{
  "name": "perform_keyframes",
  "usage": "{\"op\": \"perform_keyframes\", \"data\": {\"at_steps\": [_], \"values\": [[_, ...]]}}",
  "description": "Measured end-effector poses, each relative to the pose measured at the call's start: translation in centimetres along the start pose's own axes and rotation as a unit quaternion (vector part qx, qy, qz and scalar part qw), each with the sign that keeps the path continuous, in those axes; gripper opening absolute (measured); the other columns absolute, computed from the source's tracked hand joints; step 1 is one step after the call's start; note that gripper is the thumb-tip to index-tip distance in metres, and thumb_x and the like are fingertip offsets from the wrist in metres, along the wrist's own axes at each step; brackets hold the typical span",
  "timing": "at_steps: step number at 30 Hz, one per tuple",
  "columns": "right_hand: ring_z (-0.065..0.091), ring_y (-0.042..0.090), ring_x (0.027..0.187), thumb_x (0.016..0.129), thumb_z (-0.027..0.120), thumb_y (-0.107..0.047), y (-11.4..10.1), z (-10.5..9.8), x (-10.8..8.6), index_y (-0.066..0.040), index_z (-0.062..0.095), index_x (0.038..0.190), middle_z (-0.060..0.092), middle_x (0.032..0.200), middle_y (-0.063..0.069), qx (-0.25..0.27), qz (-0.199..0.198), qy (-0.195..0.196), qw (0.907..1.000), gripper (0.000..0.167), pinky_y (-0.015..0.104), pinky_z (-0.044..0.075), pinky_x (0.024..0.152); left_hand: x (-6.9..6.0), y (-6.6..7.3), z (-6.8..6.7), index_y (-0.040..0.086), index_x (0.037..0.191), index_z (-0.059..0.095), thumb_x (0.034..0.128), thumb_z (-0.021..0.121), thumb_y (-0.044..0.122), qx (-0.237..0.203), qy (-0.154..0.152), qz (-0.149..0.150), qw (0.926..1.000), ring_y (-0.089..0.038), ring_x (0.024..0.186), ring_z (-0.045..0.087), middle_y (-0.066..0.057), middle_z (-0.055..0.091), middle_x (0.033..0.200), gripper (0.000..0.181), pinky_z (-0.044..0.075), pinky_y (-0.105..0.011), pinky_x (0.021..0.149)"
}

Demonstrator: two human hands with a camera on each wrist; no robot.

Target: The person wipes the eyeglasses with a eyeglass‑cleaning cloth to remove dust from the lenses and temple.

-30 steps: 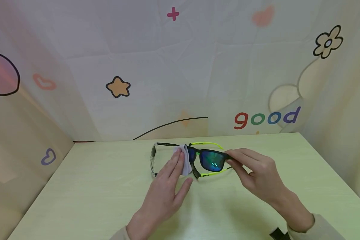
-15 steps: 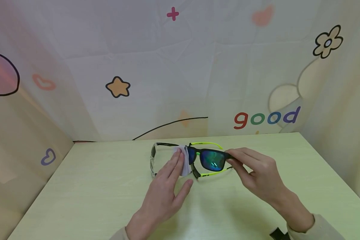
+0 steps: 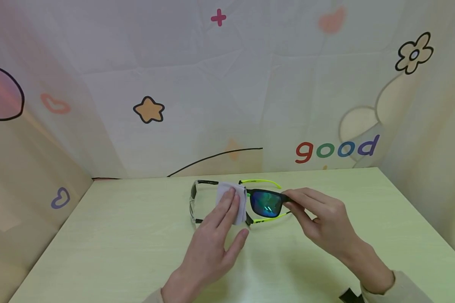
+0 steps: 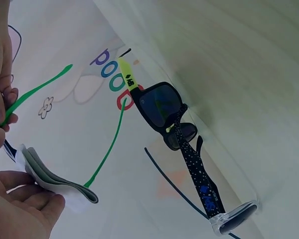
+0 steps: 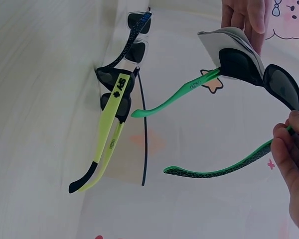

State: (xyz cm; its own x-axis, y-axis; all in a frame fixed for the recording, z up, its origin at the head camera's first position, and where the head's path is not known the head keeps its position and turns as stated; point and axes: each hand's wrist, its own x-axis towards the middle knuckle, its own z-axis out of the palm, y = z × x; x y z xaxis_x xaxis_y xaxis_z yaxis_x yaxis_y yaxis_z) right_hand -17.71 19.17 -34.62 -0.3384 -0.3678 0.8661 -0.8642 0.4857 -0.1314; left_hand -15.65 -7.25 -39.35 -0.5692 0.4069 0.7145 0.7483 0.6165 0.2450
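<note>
Black-framed sunglasses with mirrored blue-green lenses are held up in front of me; their green temples point away. My right hand pinches them at the right hinge between thumb and fingers. Against the other lens lies a folded pale cloth, pressed by the straight fingers of my left hand. In the head view the left thumb stands apart from the cloth. The covered lens is hidden from the head view, but its back shows in the right wrist view.
Beyond the held pair, sunglasses with yellow temples sit on the pale table. Next to them are clear-framed sunglasses with dark speckled temples. A printed curtain hangs behind the table. A black strap shows by the right sleeve.
My left hand and the cloth have shifted slightly right, and the cloth now hides the lens that showed partly before. The held sunglasses have moved a little left with my right hand.
</note>
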Motion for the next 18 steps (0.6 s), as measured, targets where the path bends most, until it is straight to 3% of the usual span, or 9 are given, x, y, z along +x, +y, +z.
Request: {"op": "perform_keyframes", "data": {"at_steps": [6, 11, 18], "values": [[0.070, 0.015, 0.077, 0.108, 0.054, -0.038, -0.22, -0.10, -0.26, 0.001, 0.076, 0.106, 0.074, 0.097, 0.005, 0.015, 0.029, -0.033, 0.9989, 0.044, 0.016, 0.058, 0.073, 0.18, 0.24, 0.00, -0.001, 0.153, 0.043, 0.1072, 0.053, 0.035, -0.001, 0.004, 0.004, 1.0000, -0.027, 0.149, 0.035, -0.012, 0.034, 0.163, 0.060, 0.041, -0.045, 0.113], [0.067, 0.012, 0.076, 0.108, 0.052, -0.038, -0.17, -0.12, -0.44, -0.001, 0.075, 0.107, 0.073, 0.098, 0.003, 0.013, 0.039, -0.047, 0.9981, 0.043, 0.015, 0.057, 0.071, 0.18, 0.15, 0.10, -0.002, 0.152, 0.045, 0.1078, 0.051, 0.037, 0.005, 0.005, 0.005, 1.0000, -0.027, 0.149, 0.035, -0.014, 0.035, 0.163, 0.059, 0.039, -0.045, 0.114], [0.060, 0.009, 0.074, 0.108, 0.052, -0.036, -0.10, -0.16, -0.59, -0.003, 0.073, 0.106, 0.071, 0.096, 0.000, 0.011, 0.041, -0.052, 0.9977, 0.039, 0.014, 0.053, 0.065, 0.09, -0.15, 0.17, -0.003, 0.153, 0.043, 0.1089, 0.048, 0.038, 0.011, -0.004, -0.019, 0.9997, -0.027, 0.148, 0.036, -0.014, 0.034, 0.163, 0.061, 0.039, -0.045, 0.115]]}}
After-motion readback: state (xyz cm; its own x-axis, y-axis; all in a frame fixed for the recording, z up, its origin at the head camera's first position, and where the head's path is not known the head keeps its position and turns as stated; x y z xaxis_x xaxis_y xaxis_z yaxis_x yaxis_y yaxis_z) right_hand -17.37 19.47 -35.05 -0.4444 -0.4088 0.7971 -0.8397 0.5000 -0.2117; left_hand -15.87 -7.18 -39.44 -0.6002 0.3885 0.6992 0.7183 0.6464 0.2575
